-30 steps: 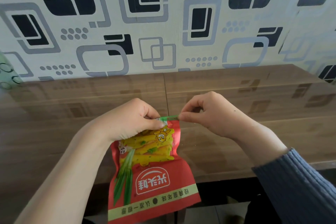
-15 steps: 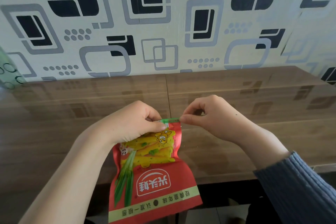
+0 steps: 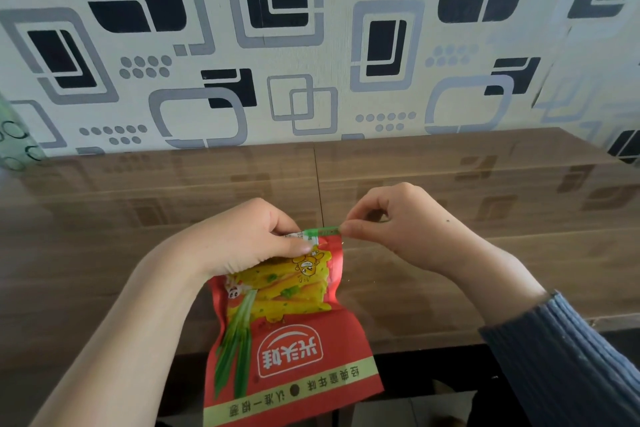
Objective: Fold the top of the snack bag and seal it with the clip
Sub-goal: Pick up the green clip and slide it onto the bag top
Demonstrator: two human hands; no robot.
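A red snack bag (image 3: pixel 291 340) with yellow and green print lies over the front edge of the wooden table, its bottom hanging toward me. My left hand (image 3: pixel 249 239) pinches the folded top of the bag on its left side, thumb on top. My right hand (image 3: pixel 391 222) pinches the right end of the green strip (image 3: pixel 322 231) that runs along the bag's folded top edge. I cannot tell whether this strip is the clip or part of the bag. The left half of the fold is hidden under my left fingers.
The glossy brown wooden table (image 3: pixel 485 253) stands against a wall with black and grey patterned paper (image 3: pixel 311 45). A green patterned object (image 3: pixel 14 139) shows at the far left edge. The table's front edge runs below my forearms, with the floor beneath.
Both hands keep the same pinch on the bag's top. The bag and hands have barely shifted in view; only the camera has tilted slightly.
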